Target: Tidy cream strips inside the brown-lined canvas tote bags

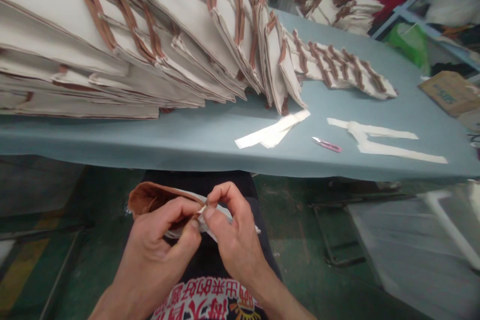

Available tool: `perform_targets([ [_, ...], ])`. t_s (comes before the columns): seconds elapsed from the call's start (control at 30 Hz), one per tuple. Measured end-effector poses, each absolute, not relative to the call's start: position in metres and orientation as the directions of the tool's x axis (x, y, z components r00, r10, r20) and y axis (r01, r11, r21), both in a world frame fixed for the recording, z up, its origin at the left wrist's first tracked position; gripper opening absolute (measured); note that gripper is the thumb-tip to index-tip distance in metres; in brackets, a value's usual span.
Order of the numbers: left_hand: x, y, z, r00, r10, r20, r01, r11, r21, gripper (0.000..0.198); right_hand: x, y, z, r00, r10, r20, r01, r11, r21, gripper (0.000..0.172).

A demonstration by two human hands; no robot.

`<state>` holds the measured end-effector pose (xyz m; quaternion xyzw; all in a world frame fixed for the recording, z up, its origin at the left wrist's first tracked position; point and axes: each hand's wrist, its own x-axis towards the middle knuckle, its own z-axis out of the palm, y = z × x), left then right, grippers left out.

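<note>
On my lap lies a folded cloth piece, brown on one face and off-white on the other. My left hand pinches its edge between thumb and forefinger. Close beside it, my right hand pinches the same edge, with fingertips almost meeting those of the left. A small pale strip shows between the fingertips; whether it belongs to the cloth I cannot tell. Part of the cloth is hidden behind both hands.
Across the blue-covered table lie stacks of off-white cloth pieces with brown trim. Pink-handled thread snips lie between white strips and more strips. A brown cardboard piece is at far right.
</note>
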<state>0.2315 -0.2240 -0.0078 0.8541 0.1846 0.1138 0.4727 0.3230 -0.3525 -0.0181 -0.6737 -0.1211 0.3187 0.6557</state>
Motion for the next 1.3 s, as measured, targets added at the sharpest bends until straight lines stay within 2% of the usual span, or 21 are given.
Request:
perform_targets([
  [0.17,0.234,-0.227,-0.016,0.882,0.429,0.193,0.106,-0.581,0.807,0.023,0.319,-0.348,-0.026,0.733,0.586,-0.344,-0.406,-0.028,-0.913,0.022],
  [0.3,0.237,-0.224,-0.016,0.904,0.406,0.133,0.118,-0.537,0.836,0.025,0.322,-0.343,-0.029,0.725,0.595,-0.346,-0.424,-0.01,-0.906,0.023],
  [0.5,0.245,-0.205,0.0,0.929,0.368,0.032,0.134,-0.419,0.898,0.022,0.342,-0.342,-0.039,0.617,0.69,-0.379,-0.411,-0.129,-0.903,0.018],
  [0.57,0.246,-0.195,0.009,0.944,0.326,-0.053,0.171,-0.346,0.922,0.022,0.35,-0.348,-0.035,0.643,0.71,-0.286,-0.334,-0.076,-0.94,0.019],
  [0.67,0.246,-0.183,0.024,0.965,0.23,-0.127,0.192,-0.285,0.939,0.022,0.361,-0.357,-0.016,0.687,0.726,0.017,-0.023,0.044,-0.999,0.021],
  [0.77,0.246,-0.177,0.035,0.983,0.136,-0.126,0.165,-0.336,0.927,0.024,0.371,-0.359,0.008,0.552,0.777,0.301,0.321,0.135,-0.937,0.032],
  [0.87,0.246,-0.177,0.043,0.995,0.068,-0.076,0.099,-0.446,0.89,0.025,0.38,-0.354,0.024,0.389,0.805,0.447,0.506,0.219,-0.835,0.033],
  [0.93,0.245,-0.178,0.047,0.999,0.032,-0.029,0.041,-0.508,0.86,0.026,0.385,-0.352,0.03,0.331,0.836,0.437,0.561,0.198,-0.804,0.024],
  [1.03,0.242,-0.18,0.052,0.998,0.022,0.065,-0.04,-0.585,0.81,0.026,0.386,-0.354,0.035,0.299,0.901,0.315,0.585,0.088,-0.806,0.012],
  [1.13,0.237,-0.183,0.05,0.988,0.052,0.148,-0.077,-0.66,0.747,0.023,0.383,-0.355,0.041,0.314,0.926,0.211,0.524,0.016,-0.851,0.015],
  [1.3,0.233,-0.184,0.042,0.978,0.092,0.189,-0.07,-0.704,0.706,0.021,0.375,-0.349,0.043,0.379,0.922,0.082,0.45,-0.106,-0.887,0.014],
])
